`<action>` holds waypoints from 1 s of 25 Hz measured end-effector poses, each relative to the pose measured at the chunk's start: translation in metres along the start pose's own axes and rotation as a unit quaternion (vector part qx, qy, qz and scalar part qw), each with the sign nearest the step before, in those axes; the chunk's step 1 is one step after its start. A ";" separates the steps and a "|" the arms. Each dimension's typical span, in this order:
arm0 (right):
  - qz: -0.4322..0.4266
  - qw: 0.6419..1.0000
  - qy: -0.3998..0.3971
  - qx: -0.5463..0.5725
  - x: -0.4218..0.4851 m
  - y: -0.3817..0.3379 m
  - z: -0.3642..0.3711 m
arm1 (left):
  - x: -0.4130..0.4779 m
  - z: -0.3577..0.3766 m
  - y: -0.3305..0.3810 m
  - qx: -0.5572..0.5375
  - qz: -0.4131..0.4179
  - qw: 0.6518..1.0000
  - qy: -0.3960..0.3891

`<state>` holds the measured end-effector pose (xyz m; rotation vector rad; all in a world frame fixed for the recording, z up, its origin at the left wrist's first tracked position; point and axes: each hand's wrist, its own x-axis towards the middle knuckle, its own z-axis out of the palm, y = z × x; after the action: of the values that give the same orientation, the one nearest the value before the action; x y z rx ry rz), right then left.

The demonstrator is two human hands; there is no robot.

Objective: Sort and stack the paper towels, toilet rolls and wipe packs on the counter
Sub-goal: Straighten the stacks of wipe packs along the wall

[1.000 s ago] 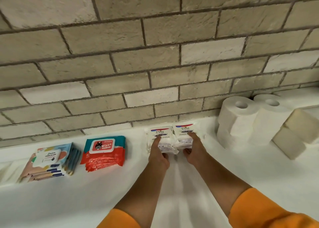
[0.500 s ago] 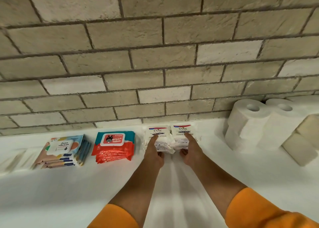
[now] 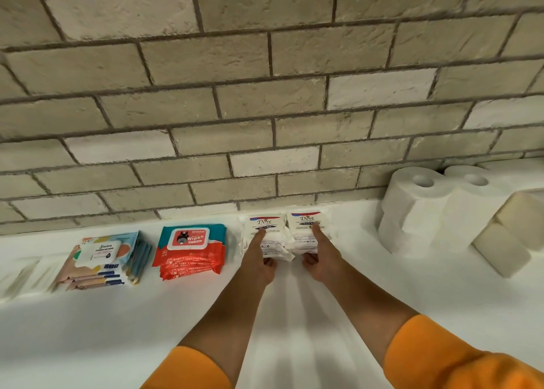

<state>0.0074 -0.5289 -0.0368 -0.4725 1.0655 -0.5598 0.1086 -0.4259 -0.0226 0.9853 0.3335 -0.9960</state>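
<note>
Two stacks of white Dove wipe packs stand side by side against the brick wall, the left stack touching the right stack. My left hand holds the left stack, one finger lying along its top and the thumb curled at its front edge. My right hand holds the right stack the same way. Further left lie a stack of red wipe packs and a stack of pastel wipe packs. White toilet rolls stand stacked at the right.
Beige paper rolls lie in front of the toilet rolls at the far right. Blurred white folded items sit at the far left. The white counter runs along the brick wall.
Both hands have stayed on the two Dove stacks, their fingers stretched further along the tops. The view has shifted a little to the left.
</note>
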 end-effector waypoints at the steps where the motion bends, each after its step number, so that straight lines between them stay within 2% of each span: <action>1: 0.003 1.000 -0.003 -0.003 0.000 0.000 -0.001 | 0.002 -0.002 0.001 0.015 -0.004 1.000 0.002; 6: 0.031 0.995 -0.025 -0.096 -0.011 -0.001 -0.014 | -0.015 -0.013 0.005 0.093 -0.047 0.994 -0.024; 9: 0.020 0.987 -0.010 -0.162 -0.026 0.000 -0.029 | -0.030 -0.024 -0.002 0.142 -0.069 0.987 -0.009; 14: -0.018 0.986 -0.006 -0.168 -0.058 0.000 -0.058 | -0.052 -0.038 -0.030 0.162 -0.054 0.985 -0.012; 18: -0.030 0.985 0.030 -0.165 -0.087 0.000 -0.078 | -0.074 -0.038 -0.046 0.204 -0.069 0.976 -0.029; 22: -0.074 0.978 0.077 -0.181 -0.111 -0.002 -0.108 | -0.093 -0.034 -0.062 0.246 -0.077 0.965 -0.046; 25: -0.145 0.958 0.107 -0.223 -0.114 -0.003 -0.135 | -0.101 -0.027 -0.072 0.264 -0.073 0.960 -0.058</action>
<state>-0.1577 -0.4712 -0.0135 -0.9934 1.3471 -0.6394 -0.0005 -0.3617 -0.0115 1.3900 0.0368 -1.3070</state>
